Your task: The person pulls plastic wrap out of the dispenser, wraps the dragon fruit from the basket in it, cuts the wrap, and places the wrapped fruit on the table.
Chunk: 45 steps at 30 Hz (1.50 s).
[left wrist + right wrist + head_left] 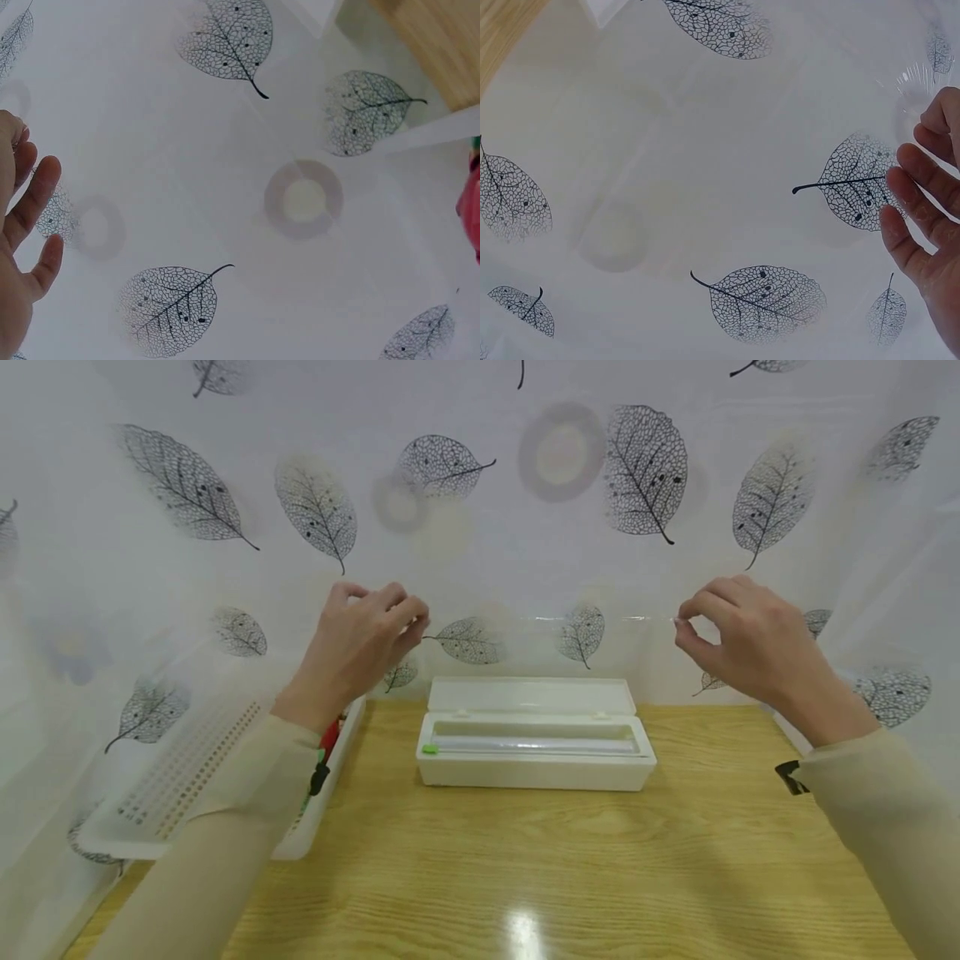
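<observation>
A sheet of clear plastic film (pixel 633 617) is stretched between the two raised hands; only its shiny upper edge shows in the head view. My right hand (pixel 765 643) pinches one corner between thumb and index finger. Creases fan out from that pinch in the film (pixel 915 79) in the right wrist view. My left hand (pixel 360 643) pinches the opposite side, its fingertips partly hidden behind the knuckles. Below and between the hands, a white film dispenser box (pixel 536 774) stands on the table with its lid (pixel 528 696) tipped back. Inside lies a roll of film (pixel 532 744).
A green slider (pixel 430 749) sits at the box's left front edge. On the left is a white perforated basket (pixel 303 847) with something red (pixel 328 739) inside, partly behind the left forearm. A leaf-patterned translucent curtain (pixel 510 552) hangs behind the wooden table (pixel 585 860).
</observation>
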Available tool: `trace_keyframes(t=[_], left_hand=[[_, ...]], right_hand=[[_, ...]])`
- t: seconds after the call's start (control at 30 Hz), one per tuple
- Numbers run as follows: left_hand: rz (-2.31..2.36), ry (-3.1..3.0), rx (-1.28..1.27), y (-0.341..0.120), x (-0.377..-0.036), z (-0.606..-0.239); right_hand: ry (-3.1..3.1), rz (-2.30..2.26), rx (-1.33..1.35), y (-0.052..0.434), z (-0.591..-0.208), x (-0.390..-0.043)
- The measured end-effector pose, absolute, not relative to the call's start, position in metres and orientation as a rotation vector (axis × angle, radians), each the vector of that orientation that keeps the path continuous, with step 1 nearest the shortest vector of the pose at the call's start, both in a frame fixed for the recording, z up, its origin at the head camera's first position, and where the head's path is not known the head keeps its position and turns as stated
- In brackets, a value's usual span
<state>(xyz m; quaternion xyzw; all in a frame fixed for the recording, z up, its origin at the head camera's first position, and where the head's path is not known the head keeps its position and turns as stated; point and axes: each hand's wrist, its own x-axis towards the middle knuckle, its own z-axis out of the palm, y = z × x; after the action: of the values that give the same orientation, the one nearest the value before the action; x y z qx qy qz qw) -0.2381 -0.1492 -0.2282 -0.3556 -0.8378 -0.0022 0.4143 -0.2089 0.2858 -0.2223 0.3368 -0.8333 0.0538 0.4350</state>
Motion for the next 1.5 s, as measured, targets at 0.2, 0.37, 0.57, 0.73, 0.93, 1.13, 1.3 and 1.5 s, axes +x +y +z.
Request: trace_keyframes(t=[0.2, 0.37, 0.57, 0.73, 0.93, 1.13, 1.3, 1.5], left_hand=[[-0.010, -2.120, -0.882, -0.146, -0.254, -0.225], [-0.024, -2.152, -0.858, -0.146, -0.259, -0.224], [-0.038, -2.163, -0.848, -0.146, -0.265, -0.223], [-0.034, -2.159, -0.840, -0.149, -0.268, -0.224], [-0.036, -2.160, -0.840, -0.148, -0.272, -0.221], [-0.025, -2.140, -0.862, -0.148, -0.275, -0.214], [-0.028, -2.147, -0.869, -0.147, -0.277, -0.208], [-0.022, -2.161, -0.855, -0.147, -0.276, -0.207]], right_hand=[[-2.141, 0.152, 0.793, 0.284, -0.219, -0.219], [-2.222, 0.156, 0.742, 0.283, -0.216, -0.227], [-2.293, 0.168, 0.696, 0.282, -0.213, -0.233], [-2.286, 0.186, 0.709, 0.280, -0.213, -0.238], [-2.281, 0.184, 0.707, 0.281, -0.210, -0.242], [-2.288, 0.166, 0.696, 0.282, -0.205, -0.243], [-2.258, 0.168, 0.707, 0.283, -0.202, -0.245], [-2.278, 0.174, 0.704, 0.283, -0.200, -0.246]])
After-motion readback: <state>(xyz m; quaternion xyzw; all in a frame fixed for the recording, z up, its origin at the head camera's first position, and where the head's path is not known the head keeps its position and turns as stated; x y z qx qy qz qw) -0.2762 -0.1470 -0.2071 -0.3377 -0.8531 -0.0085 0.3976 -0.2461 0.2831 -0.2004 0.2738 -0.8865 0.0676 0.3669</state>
